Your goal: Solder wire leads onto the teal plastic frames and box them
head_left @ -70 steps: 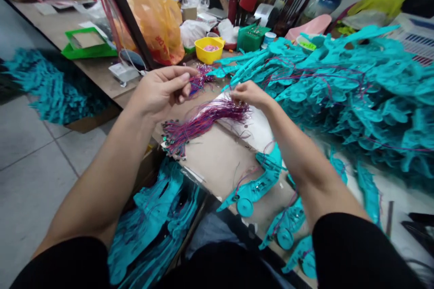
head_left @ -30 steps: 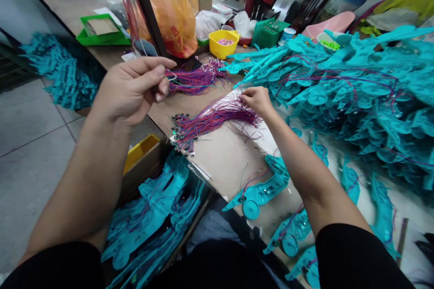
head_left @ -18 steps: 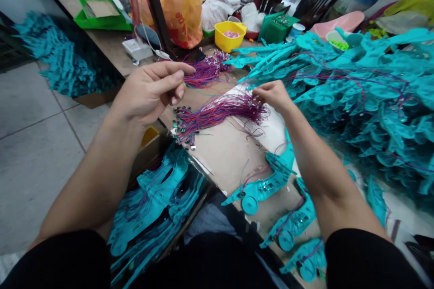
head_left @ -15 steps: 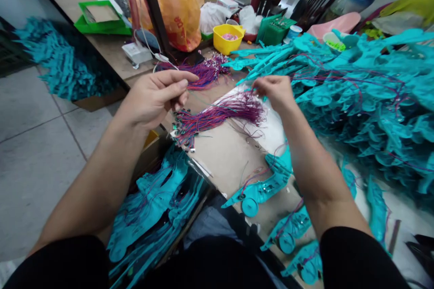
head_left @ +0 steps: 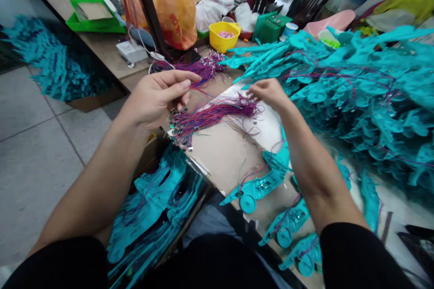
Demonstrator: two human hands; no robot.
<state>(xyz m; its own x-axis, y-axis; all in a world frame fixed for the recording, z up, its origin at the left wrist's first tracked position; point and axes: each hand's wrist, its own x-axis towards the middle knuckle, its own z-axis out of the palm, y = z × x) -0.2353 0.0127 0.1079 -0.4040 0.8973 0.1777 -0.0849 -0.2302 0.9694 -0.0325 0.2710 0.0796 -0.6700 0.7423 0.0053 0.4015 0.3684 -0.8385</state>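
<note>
My left hand (head_left: 162, 97) hovers left of a bundle of thin purple, red and blue wires (head_left: 217, 115); its thumb and fingers are closed together, and what they pinch is too small to make out. Over the far right end of that bundle, my right hand (head_left: 267, 92) is closed in a pinch on thin wire, with strands rising to its fingertips. The bundle lies on the tabletop and a white sheet (head_left: 271, 128), small connectors at its left end. Behind it is a second wire bundle (head_left: 206, 70). Nearer to me lies a turquoise plastic part (head_left: 261, 187) with wires attached.
A large pile of turquoise parts (head_left: 366, 86) fills the right side. More turquoise parts (head_left: 152, 203) fill a box below the table edge. At the back stand a yellow container (head_left: 224, 38), an orange bag (head_left: 172, 9) and a green tray (head_left: 95, 20). Part of another person shows behind.
My right hand has moved slightly left and down, close over the wire ends. My left hand keeps its pinch in nearly the same place. The whole view has shifted a little.
</note>
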